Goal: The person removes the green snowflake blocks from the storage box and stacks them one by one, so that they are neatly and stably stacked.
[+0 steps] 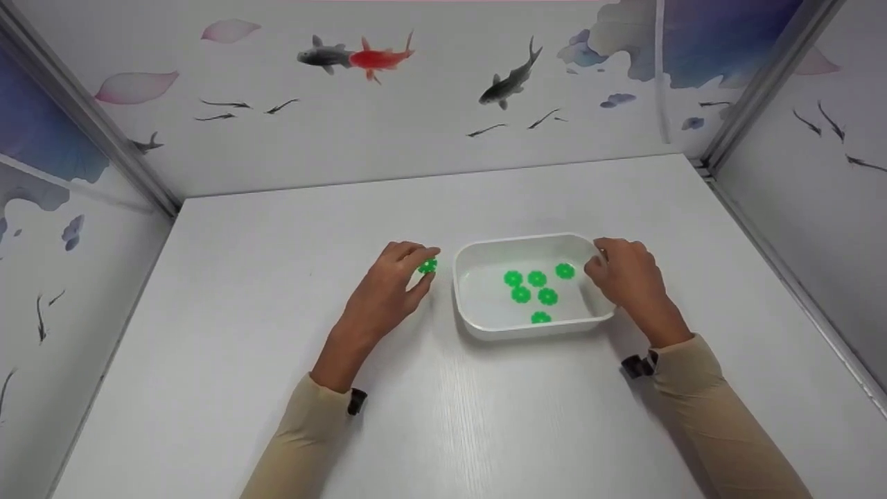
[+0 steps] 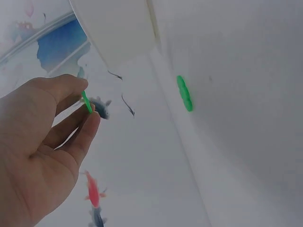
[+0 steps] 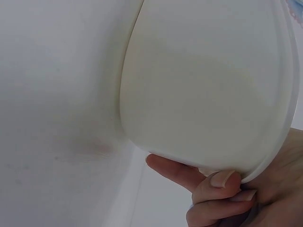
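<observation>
My left hand (image 1: pixel 383 291) pinches a green flower-shaped piece (image 2: pixel 86 102) between thumb and fingertips, just left of a white plastic box. The left wrist view has that piece edge-on, with a second green flower-shaped piece (image 2: pixel 184 93) apart from the hand over the white tabletop. At the right end of the box (image 1: pixel 478 326), my right hand (image 1: pixel 629 274) grips the rim, its fingers curled against the outer wall (image 3: pixel 203 109). Several flat green flower-shaped pieces (image 1: pixel 537 278) lie inside, mostly near the middle; the lowest is partly hidden behind the front rim.
The white tabletop (image 1: pixel 229 326) extends around the box and both arms. Panels printed with fish and petals (image 1: pixel 388 138) enclose the back and both sides. Black bands (image 1: pixel 637 366) show at the sleeve cuffs.
</observation>
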Demonstrator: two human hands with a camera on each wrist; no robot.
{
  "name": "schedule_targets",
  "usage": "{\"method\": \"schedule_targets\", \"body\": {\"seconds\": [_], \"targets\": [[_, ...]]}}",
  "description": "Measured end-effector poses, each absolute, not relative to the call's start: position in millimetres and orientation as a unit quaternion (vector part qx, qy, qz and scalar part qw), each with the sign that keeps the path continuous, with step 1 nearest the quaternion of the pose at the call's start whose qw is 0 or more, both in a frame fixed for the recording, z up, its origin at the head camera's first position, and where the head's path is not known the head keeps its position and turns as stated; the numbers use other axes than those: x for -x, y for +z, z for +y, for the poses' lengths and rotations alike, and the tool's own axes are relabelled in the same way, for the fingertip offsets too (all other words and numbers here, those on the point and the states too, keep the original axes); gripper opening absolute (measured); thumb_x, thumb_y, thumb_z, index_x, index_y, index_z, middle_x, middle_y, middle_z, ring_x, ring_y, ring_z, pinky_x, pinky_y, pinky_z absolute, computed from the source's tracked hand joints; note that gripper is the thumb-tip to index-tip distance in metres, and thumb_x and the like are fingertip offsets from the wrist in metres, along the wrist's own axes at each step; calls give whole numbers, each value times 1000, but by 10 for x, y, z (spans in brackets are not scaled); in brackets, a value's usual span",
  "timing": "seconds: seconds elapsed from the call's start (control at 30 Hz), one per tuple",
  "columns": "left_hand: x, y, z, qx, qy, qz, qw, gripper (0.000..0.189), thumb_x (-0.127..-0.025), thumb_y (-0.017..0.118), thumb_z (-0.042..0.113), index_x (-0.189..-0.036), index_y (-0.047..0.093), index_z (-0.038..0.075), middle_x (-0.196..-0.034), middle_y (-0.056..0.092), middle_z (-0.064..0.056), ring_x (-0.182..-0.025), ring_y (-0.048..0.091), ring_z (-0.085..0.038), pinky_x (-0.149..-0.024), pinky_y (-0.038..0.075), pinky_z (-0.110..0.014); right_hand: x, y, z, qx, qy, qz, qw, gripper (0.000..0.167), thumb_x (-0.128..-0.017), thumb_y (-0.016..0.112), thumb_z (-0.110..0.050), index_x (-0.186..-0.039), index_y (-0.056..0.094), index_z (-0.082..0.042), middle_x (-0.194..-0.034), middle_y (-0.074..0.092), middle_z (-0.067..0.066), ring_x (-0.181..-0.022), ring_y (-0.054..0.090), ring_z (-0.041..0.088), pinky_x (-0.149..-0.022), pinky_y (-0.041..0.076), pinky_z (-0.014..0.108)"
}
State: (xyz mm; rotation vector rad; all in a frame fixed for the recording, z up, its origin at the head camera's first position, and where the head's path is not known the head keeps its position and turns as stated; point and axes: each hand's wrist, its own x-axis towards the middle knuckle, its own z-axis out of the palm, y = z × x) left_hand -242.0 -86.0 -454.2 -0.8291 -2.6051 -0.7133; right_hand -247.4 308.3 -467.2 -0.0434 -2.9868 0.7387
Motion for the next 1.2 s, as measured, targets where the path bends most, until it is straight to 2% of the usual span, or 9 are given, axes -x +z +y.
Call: {"method": "schedule_targets", "body": {"seconds": [0.13,0.33,0.57,0.93,1.17,1.2], "targets": [[2414,-4587,-992,279,-244,-919,132,37,-100,79,13,-137,73,11,-129,73,-9,-124,67,-25,-103,61,-32,2476,-4671,3079,16,238,-971,30,35,-103,57,-13,-129,72,4,-109,77,24,-80,61,29,-64,48,36],[2439,-4645,-1104,267,-246,-930,66,33,-98,81,10,-130,76,7,-125,75,-12,-123,70,-29,-104,62,-38,2477,-4662,3075,14,240,-970,42,27,-99,57,-11,-115,74,1,-95,74,19,-75,58,27,-60,45,34],[2444,-4735,-1132,253,-258,-932,9,33,-96,82,7,-128,77,4,-123,77,-14,-120,72,-30,-104,62,-41,2477,-4673,3073,12,237,-971,31,38,-101,60,-12,-132,71,5,-114,77,26,-82,62,30,-66,51,38],[2467,-4756,-1108,235,-262,-936,-27,34,-94,84,7,-127,78,4,-124,77,-13,-119,72,-29,-105,61,-42,2483,-4672,3075,16,235,-971,29,39,-101,59,-13,-134,69,5,-120,76,28,-84,63,31,-68,53,39],[2479,-4745,-1104,230,-261,-937,-42,32,-95,83,7,-127,78,5,-124,78,-12,-120,72,-28,-107,60,-42,2480,-4678,3078,14,234,-971,36,38,-100,59,-12,-132,70,5,-116,77,26,-81,61,29,-65,50,37],[2481,-4741,-1103,229,-264,-936,-48,32,-95,83,6,-127,78,5,-123,78,-12,-119,72,-27,-107,60,-43,2478,-4678,3080,12,235,-971,39,36,-100,58,-12,-129,71,5,-111,76,26,-79,60,29,-63,48,37]]}}
